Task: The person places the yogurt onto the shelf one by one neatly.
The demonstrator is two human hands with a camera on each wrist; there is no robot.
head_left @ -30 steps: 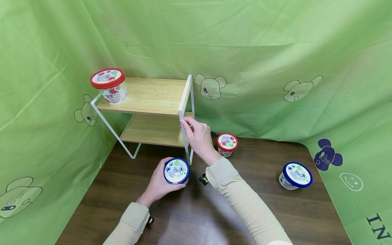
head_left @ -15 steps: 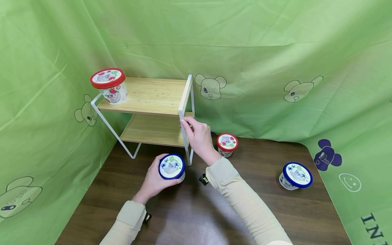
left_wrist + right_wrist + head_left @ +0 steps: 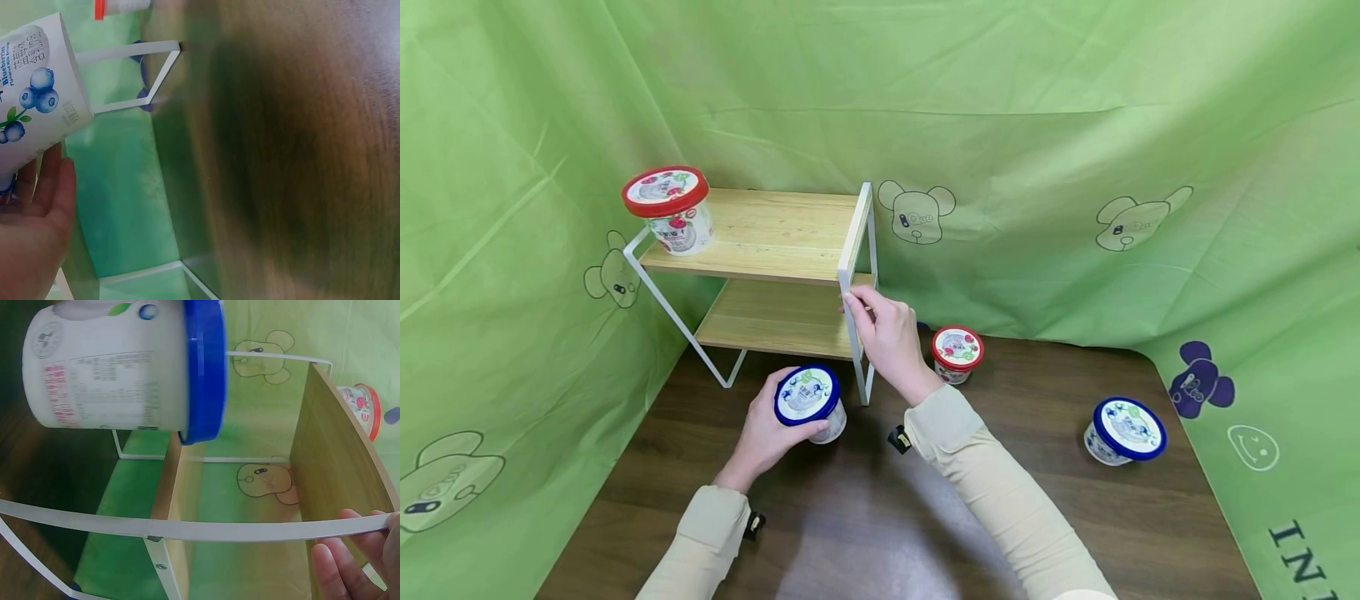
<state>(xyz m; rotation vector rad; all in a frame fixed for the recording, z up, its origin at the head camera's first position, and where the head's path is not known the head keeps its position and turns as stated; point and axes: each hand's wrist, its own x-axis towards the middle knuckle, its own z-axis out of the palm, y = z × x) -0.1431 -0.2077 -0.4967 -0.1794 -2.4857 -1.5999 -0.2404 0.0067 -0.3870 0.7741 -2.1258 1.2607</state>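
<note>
My left hand [image 3: 760,437] holds a white tub with a blue lid [image 3: 807,396] in front of the shelf's lower board, its top leaning left. Blueberries are printed on the tub's side [image 3: 34,94] in the left wrist view, where my fingers curl under it. A two-tier wooden shelf [image 3: 775,233] with a white metal frame stands at the back left. My right hand [image 3: 891,337] pinches the frame's front right upright just below the top board. In the right wrist view, fingers [image 3: 340,569] lie around the white bar [image 3: 250,531], and the held tub [image 3: 112,375] hangs before the boards.
A red-lidded tub [image 3: 677,221] sits at the top board's left end. Another red-lidded tub [image 3: 957,354] stands on the dark wood table [image 3: 865,533] right of the shelf. A blue-lidded tub [image 3: 1123,429] is farther right. Green cloth [image 3: 1037,150] surrounds the back and sides.
My left hand has moved left and a little toward the shelf with the blue-lidded tub, which now tilts more and shows its right side. My right hand keeps its place on the frame.
</note>
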